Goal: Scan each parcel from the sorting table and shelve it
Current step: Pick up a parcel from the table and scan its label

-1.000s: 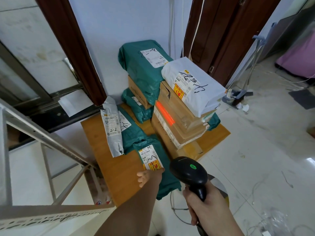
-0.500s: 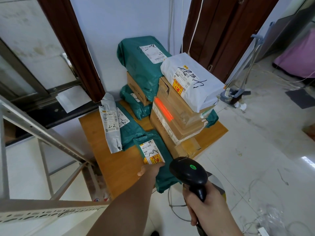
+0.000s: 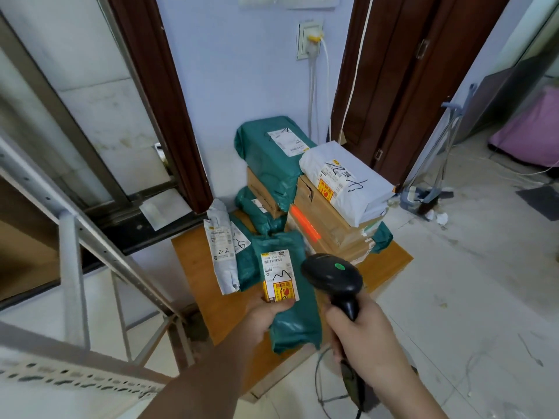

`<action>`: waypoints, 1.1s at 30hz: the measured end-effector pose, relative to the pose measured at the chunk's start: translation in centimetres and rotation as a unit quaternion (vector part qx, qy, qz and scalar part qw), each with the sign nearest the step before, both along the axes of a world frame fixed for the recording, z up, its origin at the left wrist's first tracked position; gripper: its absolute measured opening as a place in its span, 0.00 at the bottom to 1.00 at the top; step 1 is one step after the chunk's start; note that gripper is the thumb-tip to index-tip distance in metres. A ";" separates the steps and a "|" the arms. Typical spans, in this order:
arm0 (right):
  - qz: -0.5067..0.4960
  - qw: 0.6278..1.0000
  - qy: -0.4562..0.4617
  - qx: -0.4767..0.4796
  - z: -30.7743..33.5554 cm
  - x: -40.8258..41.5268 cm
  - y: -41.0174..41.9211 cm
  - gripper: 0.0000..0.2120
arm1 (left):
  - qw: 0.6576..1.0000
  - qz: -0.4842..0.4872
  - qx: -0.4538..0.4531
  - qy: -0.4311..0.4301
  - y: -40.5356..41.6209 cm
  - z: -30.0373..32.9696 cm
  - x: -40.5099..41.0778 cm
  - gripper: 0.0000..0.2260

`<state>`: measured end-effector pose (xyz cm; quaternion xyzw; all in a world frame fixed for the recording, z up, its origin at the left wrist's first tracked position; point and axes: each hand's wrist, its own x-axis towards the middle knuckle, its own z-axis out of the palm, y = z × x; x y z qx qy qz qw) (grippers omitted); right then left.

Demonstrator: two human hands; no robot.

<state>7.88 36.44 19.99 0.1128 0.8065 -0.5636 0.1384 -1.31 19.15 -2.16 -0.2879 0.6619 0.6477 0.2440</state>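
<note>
My left hand (image 3: 266, 313) grips the near edge of a green poly-bag parcel (image 3: 292, 325) with a white and yellow label (image 3: 279, 275), thumb on the label's lower end. The parcel seems slightly raised off the low wooden sorting table (image 3: 205, 279). My right hand (image 3: 360, 337) holds a black barcode scanner (image 3: 334, 275), its head just right of the label. The scanner's red light falls on a cardboard box (image 3: 320, 225) in the stack behind.
Stacked on the table: green bags (image 3: 272, 152), cardboard boxes, a white bag (image 3: 348, 179) and a grey bag marked 2-2 (image 3: 222, 252). A metal shelf frame (image 3: 72, 282) stands at left. The scanner cable (image 3: 323, 385) trails on the tiled floor.
My left hand went from touching the green parcel to gripping it, and the parcel has come toward me. The view has tilted up.
</note>
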 end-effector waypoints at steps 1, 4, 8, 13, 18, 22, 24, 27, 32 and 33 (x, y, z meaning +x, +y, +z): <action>0.001 1.000 0.016 0.000 0.7 -0.2 -0.5 0.03 | 1.000 -0.001 -0.006 0.023 -0.6 1.2 -0.3 0.26; 0.004 0.998 0.065 -0.003 3.2 -0.9 -2.2 0.02 | 0.995 -0.011 -0.022 0.093 -2.0 5.6 -1.2 0.30; -0.001 0.987 0.154 0.041 6.4 -1.8 -4.4 0.03 | 0.984 -0.025 -0.010 0.175 -3.7 11.1 -3.2 0.37; -0.023 0.978 0.204 0.031 9.2 -2.7 -6.8 0.03 | 0.965 -0.020 0.011 0.259 -5.0 16.6 -5.1 0.42; -0.032 0.977 0.208 0.031 10.1 -3.3 -8.3 0.01 | 0.948 -0.035 0.041 0.312 -5.4 19.6 -5.1 0.42; -0.038 0.977 0.211 0.013 10.6 -3.3 -9.0 0.02 | 0.948 -0.033 0.036 0.314 -5.5 20.2 -5.2 0.35; -0.040 0.978 0.206 0.004 10.7 -3.3 -9.1 0.02 | 0.948 -0.031 0.040 0.314 -5.7 20.1 -5.3 0.30; -0.037 0.978 0.203 0.012 10.7 -3.4 -9.3 0.01 | 0.947 -0.039 0.050 0.314 -5.8 19.9 -5.3 0.35; -0.035 0.978 0.204 0.022 10.6 -3.6 -9.6 0.01 | 0.945 -0.047 0.055 0.320 -6.1 19.3 -5.5 0.37; -0.034 0.978 0.205 0.023 10.6 -3.6 -9.7 0.02 | 0.944 -0.049 0.055 0.322 -6.1 19.2 -5.4 0.38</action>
